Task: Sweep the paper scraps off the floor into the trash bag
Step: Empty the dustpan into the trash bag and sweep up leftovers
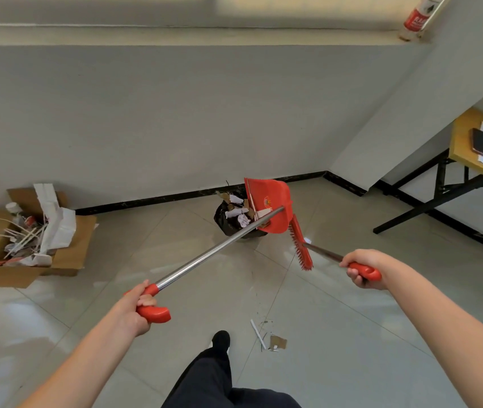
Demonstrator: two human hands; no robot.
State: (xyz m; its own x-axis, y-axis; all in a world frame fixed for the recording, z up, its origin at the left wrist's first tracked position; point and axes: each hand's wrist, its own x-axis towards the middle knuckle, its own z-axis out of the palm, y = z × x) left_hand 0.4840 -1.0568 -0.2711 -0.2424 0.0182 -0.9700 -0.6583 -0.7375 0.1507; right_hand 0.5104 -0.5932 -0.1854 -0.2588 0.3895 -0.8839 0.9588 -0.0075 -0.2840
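Note:
My left hand (137,307) grips the red handle of a long metal pole that ends in a red dustpan (271,201). The dustpan is tipped up over a black trash bag (224,220) stuffed with white and brown paper scraps (236,213). My right hand (361,269) holds the red handle of a red broom (300,245), whose bristle head hangs just right of the dustpan. A few scraps lie on the tiled floor close to my foot: a white strip (257,334) and a brown piece (278,342).
An open cardboard box (66,257) full of paper and sticks sits at the left by the wall. A yellow table (464,154) with black legs, a phone (480,141) and paper on it stands at the right. My dark trouser leg and shoe (221,340) are at the bottom centre.

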